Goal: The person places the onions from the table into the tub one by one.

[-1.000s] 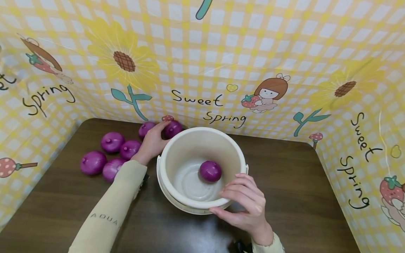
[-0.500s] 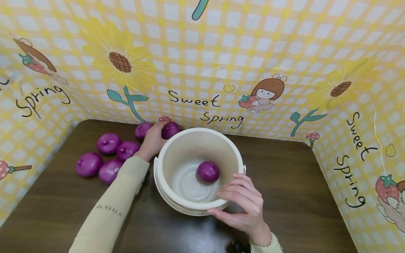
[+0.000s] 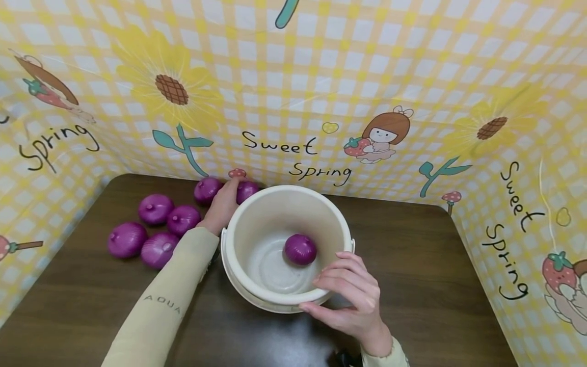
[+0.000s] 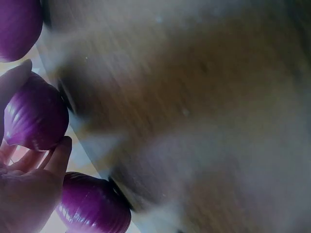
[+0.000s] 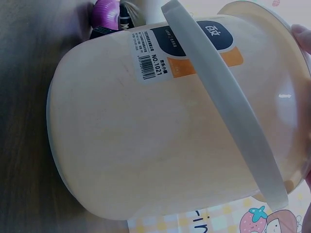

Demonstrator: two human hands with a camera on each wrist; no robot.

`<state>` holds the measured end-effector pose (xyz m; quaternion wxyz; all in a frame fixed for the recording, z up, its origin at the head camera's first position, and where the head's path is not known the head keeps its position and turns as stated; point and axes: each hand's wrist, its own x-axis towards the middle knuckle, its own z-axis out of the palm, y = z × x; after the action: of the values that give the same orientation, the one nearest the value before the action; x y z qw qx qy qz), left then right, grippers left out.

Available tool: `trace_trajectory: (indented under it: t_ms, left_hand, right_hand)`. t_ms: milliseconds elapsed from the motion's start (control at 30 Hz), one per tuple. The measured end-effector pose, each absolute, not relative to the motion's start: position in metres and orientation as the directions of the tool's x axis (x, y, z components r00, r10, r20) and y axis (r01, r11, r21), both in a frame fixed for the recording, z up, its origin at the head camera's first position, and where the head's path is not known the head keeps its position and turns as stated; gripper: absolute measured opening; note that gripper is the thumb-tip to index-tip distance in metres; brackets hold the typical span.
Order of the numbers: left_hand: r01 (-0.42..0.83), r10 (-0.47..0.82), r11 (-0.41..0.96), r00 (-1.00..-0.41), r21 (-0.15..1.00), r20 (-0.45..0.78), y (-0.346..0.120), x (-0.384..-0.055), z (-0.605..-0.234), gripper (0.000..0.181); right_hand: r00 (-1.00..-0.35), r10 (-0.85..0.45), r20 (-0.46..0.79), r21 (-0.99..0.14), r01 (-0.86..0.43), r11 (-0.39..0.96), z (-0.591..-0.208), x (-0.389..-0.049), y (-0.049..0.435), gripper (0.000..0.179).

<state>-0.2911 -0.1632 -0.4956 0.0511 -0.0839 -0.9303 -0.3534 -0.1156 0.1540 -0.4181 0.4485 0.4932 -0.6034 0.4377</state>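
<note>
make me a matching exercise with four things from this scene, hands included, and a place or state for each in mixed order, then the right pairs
Column one
1. Left hand
2. Right hand
3. Cream round plastic bucket
4. White curved plastic handle

Column two
A. Lowered across the outer side of the bucket
B. Has one round purple onion lying inside, at the bottom
C. Thumb and fingers around another purple onion, near the far edge of the dark brown table
D. At the near right part of the bucket's rim

Right pairs: 1-C, 2-D, 3-B, 4-A
</note>
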Motion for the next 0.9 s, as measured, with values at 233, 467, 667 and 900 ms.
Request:
trace_trajectory:
  t_ms: [233,467,667,900]
  left_hand:
    - [0.208,0.111,0.737,-0.976,0.643,0.188,-0.168,-0.288,-0.496,0.078]
    - [0.328,0.135,0.679,-0.935,0.657,0.327,-0.171,-0.281,-0.488,0.074]
    - [0.357,0.126,0.670,-0.919,0.651,0.373,-0.174,-0.279,-0.484,0.075]
    - [0.286,0.080,0.689,-0.943,0.666,0.322,-0.180,-0.273,-0.478,0.077]
  right_hand:
    - [-0.109,-0.201,0.973,-0.084,-0.988,0.126,-0.417,-0.115,0.152,0.034]
    - [-0.116,-0.199,0.973,-0.093,-0.988,0.120,-0.415,-0.114,0.153,0.033]
    - [-0.130,-0.202,0.971,-0.108,-0.987,0.118,-0.415,-0.113,0.153,0.033]
    - [-0.130,-0.198,0.972,-0.109,-0.988,0.114,-0.415,-0.113,0.152,0.033]
